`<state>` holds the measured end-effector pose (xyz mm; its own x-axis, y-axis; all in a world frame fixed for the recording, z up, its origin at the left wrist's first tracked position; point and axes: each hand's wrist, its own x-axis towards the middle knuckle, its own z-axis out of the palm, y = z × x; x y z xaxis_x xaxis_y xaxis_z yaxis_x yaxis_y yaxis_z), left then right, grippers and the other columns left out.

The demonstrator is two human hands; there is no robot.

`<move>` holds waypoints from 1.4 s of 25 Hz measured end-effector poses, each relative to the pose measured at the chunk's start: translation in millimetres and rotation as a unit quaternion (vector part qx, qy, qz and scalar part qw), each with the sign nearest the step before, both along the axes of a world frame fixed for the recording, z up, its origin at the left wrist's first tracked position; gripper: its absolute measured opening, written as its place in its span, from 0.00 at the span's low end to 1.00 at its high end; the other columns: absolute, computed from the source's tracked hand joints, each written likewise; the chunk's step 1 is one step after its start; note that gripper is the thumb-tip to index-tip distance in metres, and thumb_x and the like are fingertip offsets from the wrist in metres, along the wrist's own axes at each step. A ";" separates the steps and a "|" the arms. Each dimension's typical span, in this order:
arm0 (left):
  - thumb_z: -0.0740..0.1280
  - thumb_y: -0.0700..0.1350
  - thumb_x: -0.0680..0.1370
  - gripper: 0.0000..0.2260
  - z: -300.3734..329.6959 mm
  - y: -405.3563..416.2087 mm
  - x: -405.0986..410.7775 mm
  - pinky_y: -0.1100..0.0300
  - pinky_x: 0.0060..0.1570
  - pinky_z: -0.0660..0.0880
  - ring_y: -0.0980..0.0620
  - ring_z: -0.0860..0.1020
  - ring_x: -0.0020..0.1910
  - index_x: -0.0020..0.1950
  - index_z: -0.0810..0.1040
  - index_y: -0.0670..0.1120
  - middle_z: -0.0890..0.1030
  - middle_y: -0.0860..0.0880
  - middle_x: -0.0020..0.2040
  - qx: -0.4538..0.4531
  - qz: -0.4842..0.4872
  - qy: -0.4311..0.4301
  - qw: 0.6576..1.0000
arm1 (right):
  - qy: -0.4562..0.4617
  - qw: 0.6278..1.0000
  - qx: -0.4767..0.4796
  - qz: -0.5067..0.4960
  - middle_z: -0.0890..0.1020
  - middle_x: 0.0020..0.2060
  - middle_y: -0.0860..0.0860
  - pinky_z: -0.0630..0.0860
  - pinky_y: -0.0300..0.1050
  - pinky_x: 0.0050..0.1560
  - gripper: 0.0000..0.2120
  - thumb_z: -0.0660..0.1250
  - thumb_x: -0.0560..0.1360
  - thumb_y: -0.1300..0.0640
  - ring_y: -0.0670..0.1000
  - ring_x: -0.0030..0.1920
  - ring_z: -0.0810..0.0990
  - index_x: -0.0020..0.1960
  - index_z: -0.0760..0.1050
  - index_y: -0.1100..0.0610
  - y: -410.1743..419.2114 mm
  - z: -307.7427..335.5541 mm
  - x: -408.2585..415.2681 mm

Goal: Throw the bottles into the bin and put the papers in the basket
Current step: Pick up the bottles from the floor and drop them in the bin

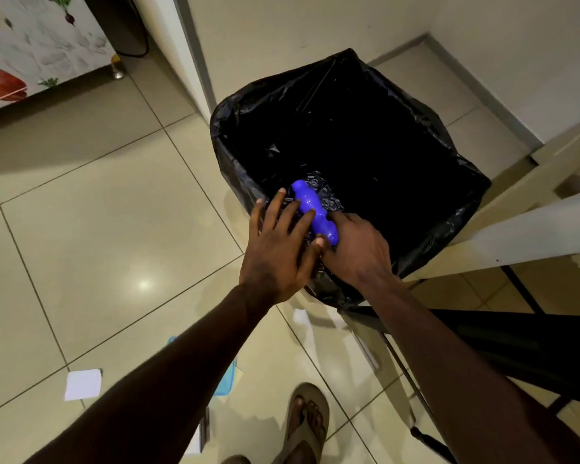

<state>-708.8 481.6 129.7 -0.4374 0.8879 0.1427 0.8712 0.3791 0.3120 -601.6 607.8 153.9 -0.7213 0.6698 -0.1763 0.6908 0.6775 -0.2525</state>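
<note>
1. Nearest the camera, one foot in a tan sandal (307,426) stands on the glossy beige floor tiles (91,229), which are square with thin dark grout lines and carry a bright spot of reflected light.
2. Two bare forearms reach forward and down from the bottom edge and meet at the near rim of the bin.
3. One bin (349,155) shows, squarish and lined with a crinkled, shiny black plastic bag whose edge is folded out over the rim; its inside is too dark to read.
4. One blue bottle (313,209) shows, smooth glossy plastic with a wavy, ribbed body, lying tilted over the bin's near left corner with one end pointing into the bin.
5. On the left hand (278,249), the fingers are spread and nearly straight, their tips resting against the bottle's side and the bag, not wrapped round anything.
6. With the right hand (355,249), palm down, the thumb and fingers close round the bottle's nearer end and hold it.
7. One flat white sheet of paper (82,384) lies on the tiles at the lower left; a light blue sheet (226,380) shows partly behind the left forearm.
8. One white cabinet (41,51) printed with vegetables stands at the upper left.
</note>
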 end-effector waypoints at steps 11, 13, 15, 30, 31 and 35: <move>0.51 0.59 0.85 0.26 30.2 -79.5 23.5 0.42 0.79 0.51 0.46 0.49 0.83 0.81 0.63 0.50 0.59 0.44 0.82 0.037 0.032 -0.029 0.998 | 0.094 0.995 0.021 -0.013 0.73 0.70 0.57 0.76 0.56 0.62 0.31 0.60 0.78 0.38 0.58 0.65 0.74 0.76 0.64 0.53 -55.6 27.3 21.8; 0.50 0.59 0.85 0.26 48.3 -83.5 25.1 0.41 0.78 0.53 0.46 0.49 0.83 0.80 0.63 0.50 0.61 0.44 0.81 0.041 0.032 -0.031 0.998 | 0.085 0.996 0.012 -0.019 0.67 0.74 0.55 0.72 0.57 0.67 0.34 0.60 0.77 0.37 0.57 0.71 0.69 0.78 0.58 0.50 -66.7 45.7 24.4; 0.49 0.59 0.85 0.25 77.4 -89.6 27.1 0.41 0.78 0.54 0.46 0.51 0.83 0.80 0.63 0.50 0.63 0.44 0.80 0.044 0.025 -0.026 0.998 | 0.072 0.997 0.007 -0.030 0.64 0.77 0.54 0.67 0.58 0.72 0.36 0.59 0.77 0.35 0.57 0.75 0.64 0.79 0.54 0.48 -76.8 76.8 29.0; 0.51 0.65 0.81 0.30 464.3 -183.0 58.0 0.43 0.77 0.56 0.46 0.52 0.82 0.79 0.63 0.52 0.66 0.47 0.79 0.159 0.035 -0.111 0.980 | 0.203 0.975 0.057 -0.064 0.57 0.81 0.51 0.60 0.60 0.77 0.38 0.56 0.77 0.32 0.57 0.79 0.56 0.81 0.50 0.45 -213.4 457.7 107.2; 0.51 0.65 0.81 0.29 487.4 -187.4 66.2 0.42 0.77 0.55 0.46 0.52 0.82 0.79 0.63 0.52 0.65 0.47 0.79 0.167 0.021 -0.099 0.981 | 0.210 0.973 0.067 -0.063 0.56 0.81 0.50 0.60 0.60 0.76 0.38 0.56 0.77 0.32 0.57 0.79 0.56 0.81 0.50 0.45 -224.6 480.2 117.8; 0.51 0.65 0.82 0.29 564.0 -204.0 111.7 0.42 0.78 0.53 0.48 0.49 0.83 0.80 0.60 0.54 0.63 0.48 0.80 0.207 -0.035 -0.090 0.974 | 0.230 0.964 0.111 -0.069 0.53 0.81 0.50 0.60 0.64 0.76 0.37 0.56 0.77 0.32 0.57 0.80 0.54 0.81 0.50 0.44 -262.5 553.0 168.6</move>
